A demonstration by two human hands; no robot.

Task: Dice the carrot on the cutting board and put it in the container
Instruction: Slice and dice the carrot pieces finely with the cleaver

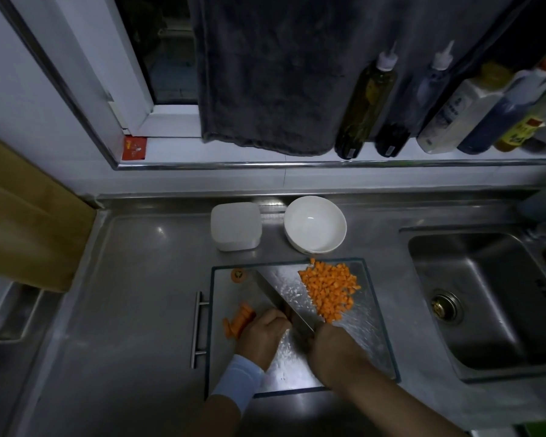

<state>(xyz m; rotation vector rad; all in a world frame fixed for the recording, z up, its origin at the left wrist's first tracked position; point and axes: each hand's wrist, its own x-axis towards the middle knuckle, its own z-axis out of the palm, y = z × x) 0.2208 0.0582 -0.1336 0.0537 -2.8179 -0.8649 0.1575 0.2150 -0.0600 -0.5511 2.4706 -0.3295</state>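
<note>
- Right hand (331, 342) grips the knife (281, 301), blade across the glass cutting board (369, 342);
- left hand (265, 332), fingers curled, holds carrot sticks (238, 320) at its left edge;
- diced carrot (330, 290) heaped far right; container (235, 227) beyond.

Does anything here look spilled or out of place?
Hardly. One or two carrot cubes sit at the board's far edge, apart from the main pile, close to falling off. The cut-off carrot top lies alone in the far left corner. Nothing has spilled onto the counter.
</note>
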